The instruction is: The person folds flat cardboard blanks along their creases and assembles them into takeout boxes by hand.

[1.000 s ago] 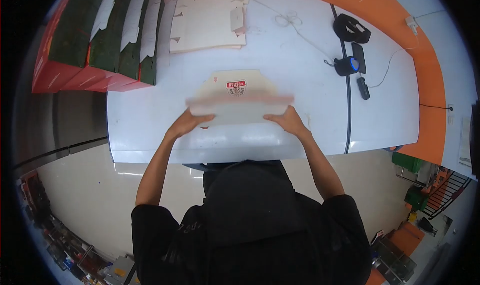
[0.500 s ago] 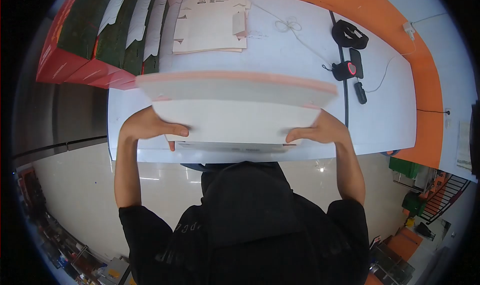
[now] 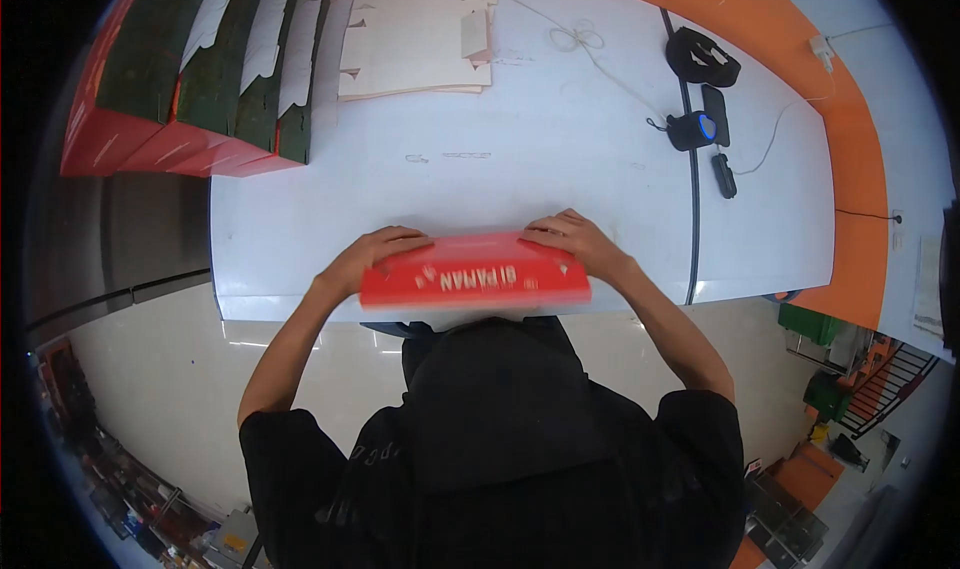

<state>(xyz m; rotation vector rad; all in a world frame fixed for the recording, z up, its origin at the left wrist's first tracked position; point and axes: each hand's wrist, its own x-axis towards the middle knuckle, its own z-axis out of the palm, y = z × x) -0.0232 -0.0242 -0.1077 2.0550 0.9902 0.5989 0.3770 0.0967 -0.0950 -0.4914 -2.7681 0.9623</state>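
A bright red, folded cardboard carton (image 3: 480, 259), slightly blurred, was held in both hands at the near edge of a white table (image 3: 560, 169). Whether the carton touched the table could not be told. Its front bore pale capital letters, upside down in this view: "PAMAN" could be read, with a short word beside it that looked like "SI".

The left hand (image 3: 378, 253) gripped the carton's left end, part-closed, fingers curved over the far edge. The right hand (image 3: 575, 239) gripped the right end in the same half-curled way. Both thumbs were hidden.

Beyond the carton and to its left stood a row of at least three dark green and red cardboard boxes (image 3: 215, 109) with white flaps; the fine print on their red sides was too small to read. Straight beyond the carton lay one stack of flat cream cardboard sheets (image 3: 410, 54), the top one printed with a small emblem and a square code.

Beyond the carton and to its right were one black fabric band (image 3: 704, 59), one black cylindrical speaker (image 3: 690, 131) with a blue-lit ring, one flat black rectangular device (image 3: 716, 114), and one small black oblong device (image 3: 724, 176).
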